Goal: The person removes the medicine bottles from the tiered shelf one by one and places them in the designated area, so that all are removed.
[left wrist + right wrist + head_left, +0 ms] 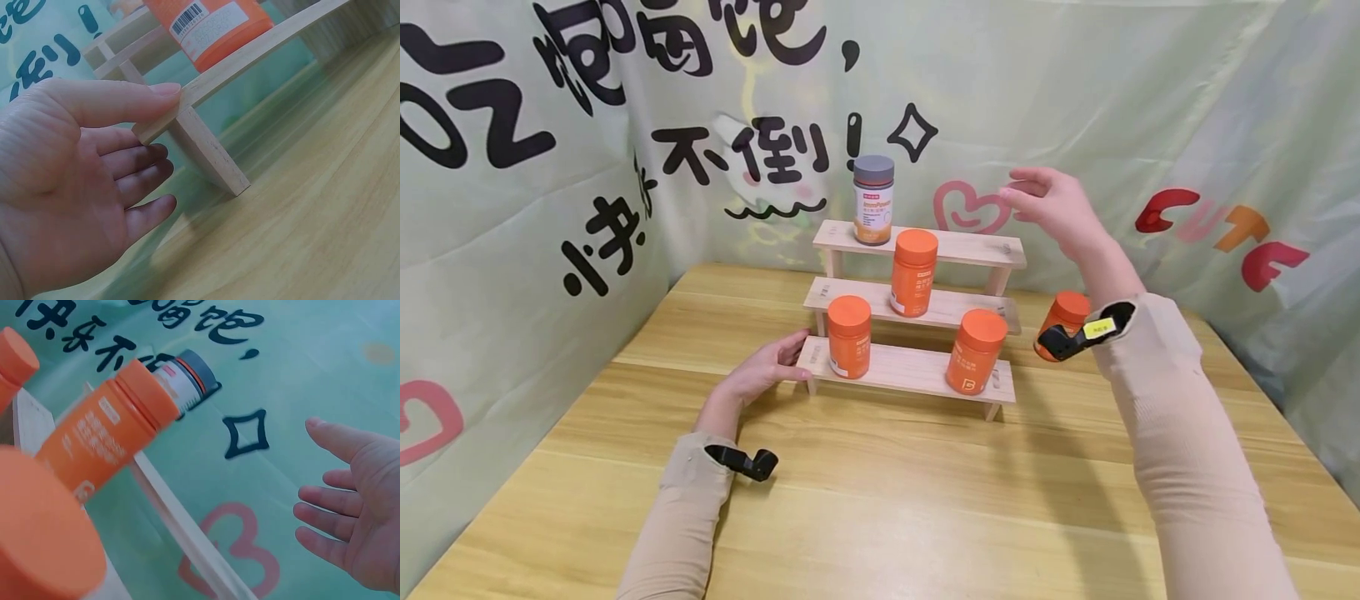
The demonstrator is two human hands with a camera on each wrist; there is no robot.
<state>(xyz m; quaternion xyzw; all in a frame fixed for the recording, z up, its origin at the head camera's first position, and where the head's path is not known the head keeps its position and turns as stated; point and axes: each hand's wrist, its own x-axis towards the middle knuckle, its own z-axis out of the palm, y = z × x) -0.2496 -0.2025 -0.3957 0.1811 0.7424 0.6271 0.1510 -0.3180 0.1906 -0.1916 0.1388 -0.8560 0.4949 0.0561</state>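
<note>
A three-tier wooden step rack (910, 367) stands on the table. My left hand (766, 367) holds the left end of its lowest step, thumb along the front edge and fingers around the end; the left wrist view shows the thumb (137, 100) against the board. My right hand (1054, 208) is raised near the top step's right end, fingers apart and holding nothing. A grey-capped bottle (873, 202) stands on the top step. One orange bottle (914, 273) is on the middle step. The bottom step carries a left orange bottle (849, 337) and a right orange bottle (976, 352).
Another orange bottle (1066, 321) stands on the wooden table (865, 500) right of the rack, partly hidden behind the right wrist camera (1075, 335). Behind the table hangs a pale cloth (1045, 100) with printed characters and hearts.
</note>
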